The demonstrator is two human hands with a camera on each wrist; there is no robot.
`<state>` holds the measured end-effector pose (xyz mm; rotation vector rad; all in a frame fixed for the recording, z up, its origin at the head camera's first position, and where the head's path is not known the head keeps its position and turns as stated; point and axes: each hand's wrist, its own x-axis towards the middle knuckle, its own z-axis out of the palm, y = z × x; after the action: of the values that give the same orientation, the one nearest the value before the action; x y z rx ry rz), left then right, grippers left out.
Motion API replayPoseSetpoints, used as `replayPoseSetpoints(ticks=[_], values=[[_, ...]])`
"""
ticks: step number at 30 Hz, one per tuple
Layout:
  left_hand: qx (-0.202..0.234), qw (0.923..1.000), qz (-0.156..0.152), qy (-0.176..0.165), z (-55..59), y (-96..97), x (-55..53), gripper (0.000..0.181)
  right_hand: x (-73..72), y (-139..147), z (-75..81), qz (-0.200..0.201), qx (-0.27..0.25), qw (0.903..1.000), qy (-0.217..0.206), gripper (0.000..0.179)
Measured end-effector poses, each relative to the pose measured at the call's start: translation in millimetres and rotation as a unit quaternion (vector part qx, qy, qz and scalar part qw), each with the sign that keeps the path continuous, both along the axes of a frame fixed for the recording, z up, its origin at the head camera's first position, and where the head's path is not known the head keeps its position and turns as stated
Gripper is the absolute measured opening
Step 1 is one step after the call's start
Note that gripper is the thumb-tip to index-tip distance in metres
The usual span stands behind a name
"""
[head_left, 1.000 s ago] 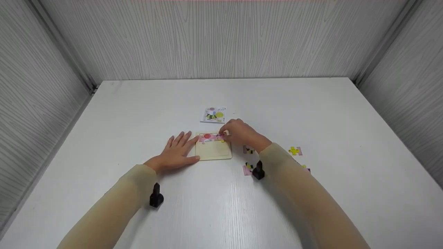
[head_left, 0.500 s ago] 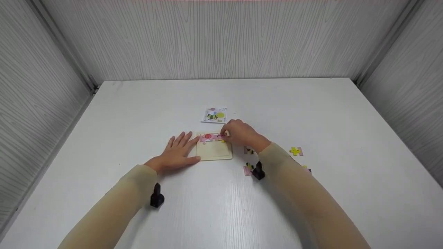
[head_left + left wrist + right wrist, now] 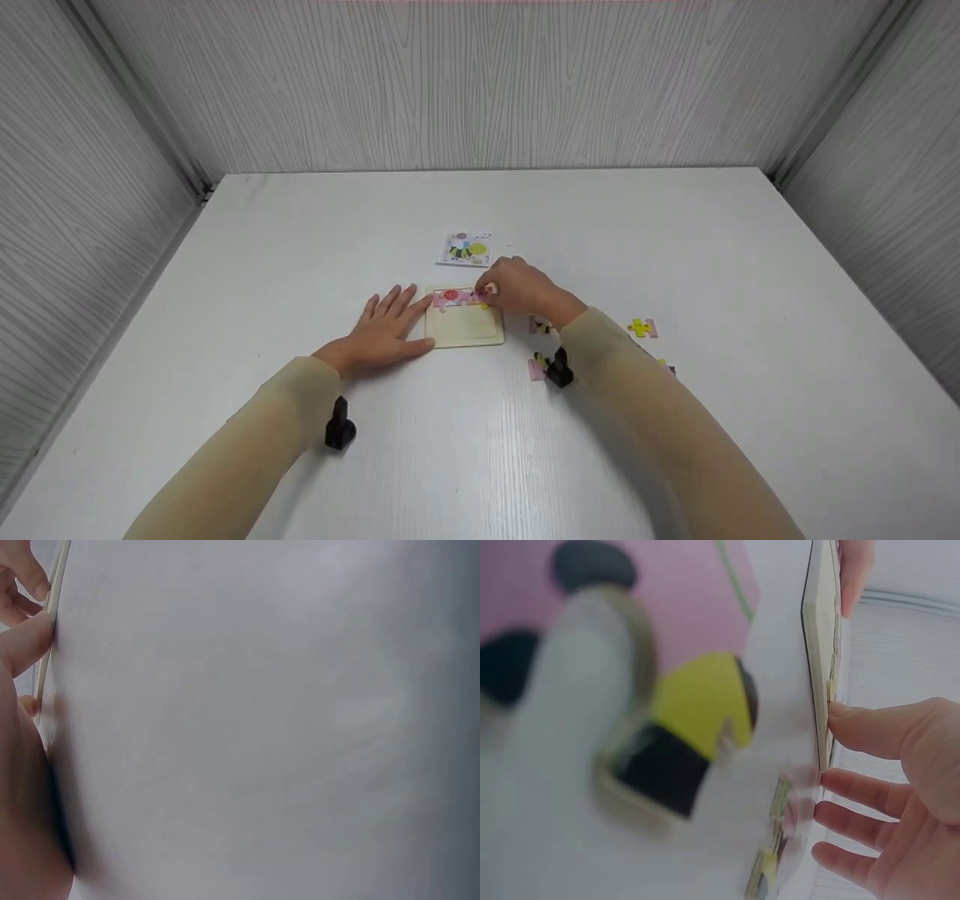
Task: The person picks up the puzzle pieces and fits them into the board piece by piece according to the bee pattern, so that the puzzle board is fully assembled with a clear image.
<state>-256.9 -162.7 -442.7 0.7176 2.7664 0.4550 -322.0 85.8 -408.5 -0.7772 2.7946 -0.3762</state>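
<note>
A pale wooden puzzle tray (image 3: 465, 328) lies mid-table, with pink jigsaw pieces (image 3: 451, 297) along its far row. My left hand (image 3: 382, 336) rests at the tray's left side, fingers spread, thumb and forefinger touching its edge. My right hand (image 3: 523, 289) is over the far right corner, its thumb and forefinger pinching a pink puzzle piece (image 3: 484, 297) that they partly hide. In the right wrist view, the right thumb (image 3: 855, 724) reaches the tray's edge (image 3: 817, 652), the other fingers stretched beside it. A yellow-and-black puzzle piece (image 3: 705, 701) looms large and blurred there.
Beyond the tray lies a bee picture card (image 3: 465, 250). Loose pieces lie to the right: a bee-patterned piece (image 3: 540, 325), a pink-and-yellow piece (image 3: 537, 370), a yellow piece (image 3: 642, 328) and one partly under the right sleeve (image 3: 637, 390). Grainy panels (image 3: 480, 82) enclose the table.
My right thumb and forefinger shift slightly at the tray's far right corner. The left hand stays in place, and the loose pieces have not moved.
</note>
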Motion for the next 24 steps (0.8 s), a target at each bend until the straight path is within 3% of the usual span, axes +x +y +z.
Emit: replayPoseSetpoints(ticks=[14, 24], values=[[-0.016, 0.9997, 0.009, -0.015, 1.0, 2.3, -0.9, 0.079, 1.9, 8, 6.4, 0.010, 0.000, 0.9998, -0.015, 0.038], [-0.011, 0.9999, 0.006, -0.005, 2.8, 1.7, 0.8, 0.080, 10.8, 10, 5.5, 0.048, -0.016, 0.9987, -0.003, 0.024]])
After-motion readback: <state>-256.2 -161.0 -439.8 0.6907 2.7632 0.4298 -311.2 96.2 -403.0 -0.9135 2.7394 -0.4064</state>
